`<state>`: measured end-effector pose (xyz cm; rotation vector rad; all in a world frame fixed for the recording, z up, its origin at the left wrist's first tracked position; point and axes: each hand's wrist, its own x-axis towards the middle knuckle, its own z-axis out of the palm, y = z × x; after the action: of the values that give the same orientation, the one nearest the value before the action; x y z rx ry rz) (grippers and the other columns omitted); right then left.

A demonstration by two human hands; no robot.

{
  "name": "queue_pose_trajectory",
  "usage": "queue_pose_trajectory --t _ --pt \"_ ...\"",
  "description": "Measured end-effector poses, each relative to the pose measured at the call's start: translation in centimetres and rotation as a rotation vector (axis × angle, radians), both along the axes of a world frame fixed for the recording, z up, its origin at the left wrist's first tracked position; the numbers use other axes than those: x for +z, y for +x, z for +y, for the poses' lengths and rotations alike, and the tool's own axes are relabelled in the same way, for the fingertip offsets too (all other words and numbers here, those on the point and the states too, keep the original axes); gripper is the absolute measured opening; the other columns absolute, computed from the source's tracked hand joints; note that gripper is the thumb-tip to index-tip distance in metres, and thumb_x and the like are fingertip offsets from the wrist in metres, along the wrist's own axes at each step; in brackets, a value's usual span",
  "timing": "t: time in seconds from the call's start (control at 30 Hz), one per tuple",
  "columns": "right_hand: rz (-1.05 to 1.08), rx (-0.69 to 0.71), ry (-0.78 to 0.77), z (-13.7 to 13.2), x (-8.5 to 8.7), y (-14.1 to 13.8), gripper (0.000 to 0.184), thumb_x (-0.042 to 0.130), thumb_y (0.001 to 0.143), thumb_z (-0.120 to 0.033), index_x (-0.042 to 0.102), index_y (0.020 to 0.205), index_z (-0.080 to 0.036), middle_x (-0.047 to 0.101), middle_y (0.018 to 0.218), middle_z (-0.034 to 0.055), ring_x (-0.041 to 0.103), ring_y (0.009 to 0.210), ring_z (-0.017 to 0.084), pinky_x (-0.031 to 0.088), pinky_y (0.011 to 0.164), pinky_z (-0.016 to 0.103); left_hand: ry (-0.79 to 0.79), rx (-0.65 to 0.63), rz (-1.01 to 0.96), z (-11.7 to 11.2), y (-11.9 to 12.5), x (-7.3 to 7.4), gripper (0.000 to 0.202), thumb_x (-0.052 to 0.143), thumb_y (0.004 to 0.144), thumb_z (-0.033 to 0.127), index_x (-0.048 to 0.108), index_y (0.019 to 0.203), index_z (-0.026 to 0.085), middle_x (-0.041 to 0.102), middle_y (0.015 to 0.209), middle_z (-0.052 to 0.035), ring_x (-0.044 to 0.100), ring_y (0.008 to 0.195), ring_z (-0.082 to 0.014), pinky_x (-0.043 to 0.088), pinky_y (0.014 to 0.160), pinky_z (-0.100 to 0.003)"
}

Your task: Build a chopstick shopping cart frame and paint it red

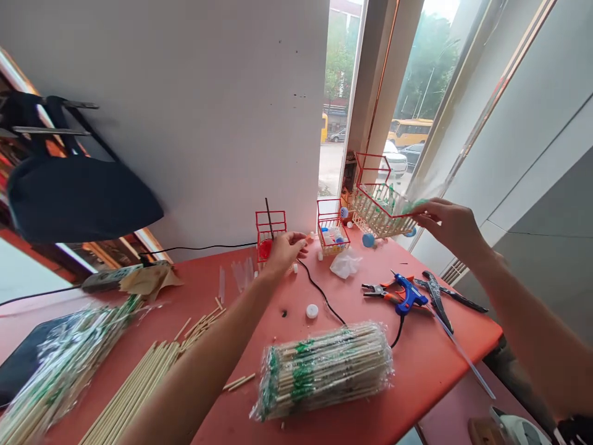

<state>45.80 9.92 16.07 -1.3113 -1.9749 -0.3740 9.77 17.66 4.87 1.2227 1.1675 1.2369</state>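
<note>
My right hand (pixel 447 225) pinches a clear plastic wrapper with green print (pixel 419 204), partly blurred, at the right rim of a large stick-built cart (pixel 377 213). More green-printed wrapping lies inside that cart, which has red edges and blue cap wheels. My left hand (pixel 288 250) hovers over the table with fingers loosely bent and apart, and I see nothing held in it. Just left of it stands a small red-framed cart (pixel 271 214) with a red disc and a dark rod; my hand partly hides it. Another small cart (pixel 332 238) holds white and blue caps.
On the red table (pixel 296 346) lie a wrapped chopstick bundle (pixel 328 368), loose sticks (pixel 139 383), a blue glue gun (pixel 410 295), pliers (pixel 382 290), a white cap (pixel 312 311) and crumpled plastic (pixel 346 264). A black cord crosses it. Wall and window stand behind.
</note>
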Motion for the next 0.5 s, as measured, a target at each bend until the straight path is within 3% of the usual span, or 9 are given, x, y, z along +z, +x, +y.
queue_pose_trajectory --t 0.13,0.23,0.4,0.5 --pt "0.013 -0.037 -0.012 0.2 -2.4 3.8 0.031 0.063 0.098 -0.049 0.080 0.094 -0.024 0.074 0.086 0.0058 0.063 0.063 0.016 0.051 0.062 0.031 -0.068 0.018 0.029 3.5 2.8 -1.6 0.012 0.079 0.081 0.016 0.068 0.083 0.014 0.069 0.068 -0.0022 0.066 0.058 -0.0124 0.057 0.060 -0.025" --pt "0.013 -0.066 -0.018 0.3 -3.5 5.5 0.033 0.063 0.098 -0.050 0.081 0.094 -0.023 0.075 0.085 0.0060 0.062 0.061 0.016 0.051 0.062 0.031 -0.144 0.025 0.057 5.8 4.0 -2.7 0.010 0.077 0.086 0.015 0.068 0.087 0.012 0.070 0.077 -0.0044 0.066 0.064 -0.0123 0.058 0.065 -0.026" --pt "0.014 -0.082 -0.033 0.1 -4.3 7.4 0.031 0.062 0.099 -0.049 0.081 0.097 -0.024 0.075 0.089 0.0064 0.064 0.064 0.017 0.053 0.064 0.031 -0.288 -0.031 0.064 8.2 4.9 -4.2 0.035 0.069 0.099 0.035 0.066 0.127 0.016 0.069 0.124 -0.0107 0.070 0.104 -0.0231 0.062 0.088 -0.043" --pt "0.008 -0.082 -0.048 0.0 -4.7 8.0 0.030 0.061 0.099 -0.048 0.080 0.099 -0.025 0.075 0.091 0.0067 0.066 0.068 0.018 0.054 0.066 0.032 -0.342 -0.047 0.039 8.9 4.8 -4.9 0.042 0.068 0.099 0.039 0.062 0.135 0.018 0.065 0.135 -0.0121 0.068 0.114 -0.0266 0.060 0.095 -0.049"
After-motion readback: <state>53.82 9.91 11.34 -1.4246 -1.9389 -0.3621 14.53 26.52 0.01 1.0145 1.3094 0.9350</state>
